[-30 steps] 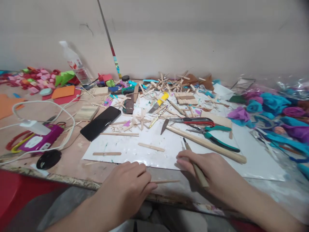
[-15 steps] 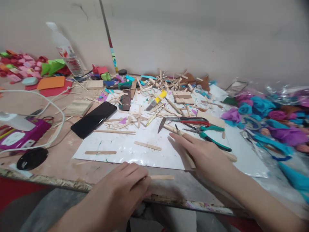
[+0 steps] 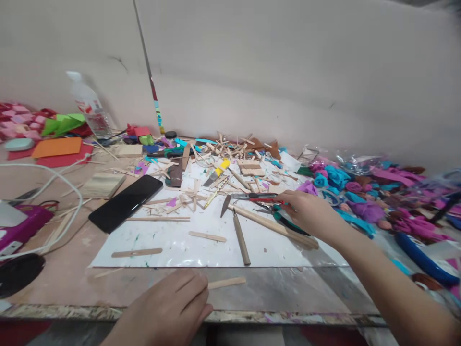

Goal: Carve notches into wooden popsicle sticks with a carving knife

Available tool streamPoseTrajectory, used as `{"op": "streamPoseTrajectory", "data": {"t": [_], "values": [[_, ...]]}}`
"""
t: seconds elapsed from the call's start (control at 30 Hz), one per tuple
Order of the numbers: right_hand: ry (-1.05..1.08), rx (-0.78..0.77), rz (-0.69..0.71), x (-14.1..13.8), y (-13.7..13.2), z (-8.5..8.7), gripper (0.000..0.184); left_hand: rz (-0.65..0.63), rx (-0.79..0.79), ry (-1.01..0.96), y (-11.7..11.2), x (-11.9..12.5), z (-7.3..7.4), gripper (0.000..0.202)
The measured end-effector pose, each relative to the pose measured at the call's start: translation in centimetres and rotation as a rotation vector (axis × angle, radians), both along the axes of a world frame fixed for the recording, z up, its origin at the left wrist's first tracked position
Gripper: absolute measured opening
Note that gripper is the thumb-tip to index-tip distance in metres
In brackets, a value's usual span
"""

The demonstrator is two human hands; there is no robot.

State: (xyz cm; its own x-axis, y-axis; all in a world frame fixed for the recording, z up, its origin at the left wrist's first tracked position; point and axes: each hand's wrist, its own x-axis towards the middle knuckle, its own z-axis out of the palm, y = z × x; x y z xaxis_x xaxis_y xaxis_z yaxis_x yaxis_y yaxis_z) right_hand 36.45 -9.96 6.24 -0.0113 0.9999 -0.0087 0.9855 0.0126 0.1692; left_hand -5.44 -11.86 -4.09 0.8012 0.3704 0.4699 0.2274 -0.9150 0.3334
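Note:
My left hand (image 3: 173, 307) is closed at the table's front edge. A wooden craft stick (image 3: 227, 282) pokes out to the right from under its fingers. Over the right of the white sheet, my right hand (image 3: 306, 214) has its fingers curled on the rear end of a red and black utility knife (image 3: 255, 196). Green-handled pliers (image 3: 288, 223) lie just under that hand, partly covered by it. Below them rests a small hammer (image 3: 273, 226) with a wooden handle. A thin carving tool (image 3: 241, 240) with a wooden handle lies alone in front of the hammer.
Two loose craft sticks (image 3: 137, 252) lie on the white sheet (image 3: 173, 254). Behind them are a black phone (image 3: 126, 202), a yellow-handled blade (image 3: 218, 172) and heaped wood scraps (image 3: 234, 144). Coloured felt pieces (image 3: 367, 211) crowd the right, and a white cable (image 3: 74, 192) loops at left.
My right hand has left the carving tool on the sheet and moved up and right to the utility knife. My left hand still keeps the craft stick. The view has shifted.

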Motion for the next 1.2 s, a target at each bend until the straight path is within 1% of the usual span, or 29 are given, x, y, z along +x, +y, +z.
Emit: {"op": "streamPoseTrajectory", "data": {"t": [0.07,0.1,0.2,0.27,0.37,0.4,0.47,0.5,0.53,0.6,0.7,0.73,0.83,0.93,1.03,1.1,1.13,1.17,1.2], "values": [[0.015,0.04,0.059,-0.5,-0.1,0.0,0.032,-0.002,-0.019,-0.046,0.1,0.1,0.2,0.023],[0.025,0.066,0.098,-1.0,0.0,-0.1,0.031,-0.005,-0.043,-0.039,0.1,0.2,0.4,0.021],[0.058,0.141,0.243,-2.9,0.3,-0.5,0.023,0.003,-0.09,0.011,0.3,0.3,1.1,0.024],[0.083,0.17,0.341,-4.7,0.7,-0.9,0.019,0.025,-0.081,0.034,0.5,0.4,1.4,0.027],[0.107,0.158,0.448,-7.9,1.5,-1.2,0.028,0.041,-0.05,0.062,0.8,0.5,1.3,0.023],[0.102,0.141,0.469,-9.0,1.9,-1.2,0.026,0.048,-0.041,0.073,0.8,0.6,1.2,0.022],[0.071,0.1,0.492,-10.9,2.9,-1.1,0.017,0.052,-0.024,0.094,0.9,0.7,1.0,0.019],[0.047,0.08,0.494,-11.7,3.6,-0.9,0.02,0.055,-0.017,0.103,1.0,0.8,0.9,0.018],[0.019,0.061,0.488,-12.3,4.6,-0.7,0.027,0.056,-0.009,0.109,1.0,0.8,0.8,0.017],[-0.039,0.034,0.462,-13.1,6.9,-0.3,0.034,0.058,-0.001,0.121,1.1,0.9,0.9,0.018],[-0.1,-0.016,0.435,-13.2,10.6,0.2,0.042,0.052,0.001,0.129,1.1,0.7,1.2,0.029],[-0.115,-0.05,0.43,-13.1,11.7,0.3,0.04,0.051,-0.001,0.127,1.1,0.5,1.4,0.032],[-0.121,-0.083,0.43,-12.2,13.3,0.1,0.043,0.049,-0.014,0.094,0.8,0.1,1.9,0.03],[-0.093,-0.048,0.395,-10.7,13.0,0.0,0.043,0.029,-0.032,0.046,0.4,-0.1,2.2,0.028],[-0.028,0.057,0.312,-8.8,11.1,0.5,0.041,0.013,-0.064,0.022,0.1,-0.2,2.4,0.027],[0.048,0.16,0.25,-7.9,8.9,1.0,0.034,-0.008,-0.094,0.022,-0.1,-0.2,2.6,0.026],[0.098,0.221,0.217,-7.7,7.3,1.1,0.027,-0.021,-0.089,0.009,-0.1,-0.2,2.6,0.026],[0.163,0.277,0.201,-7.8,5.5,1.3,0.019,-0.017,-0.067,-0.003,-0.2,-0.2,2.7,0.026],[0.232,0.331,0.185,-8.1,3.4,1.3,0.015,-0.012,-0.013,-0.03,-0.2,-0.2,2.8,0.026]]}}
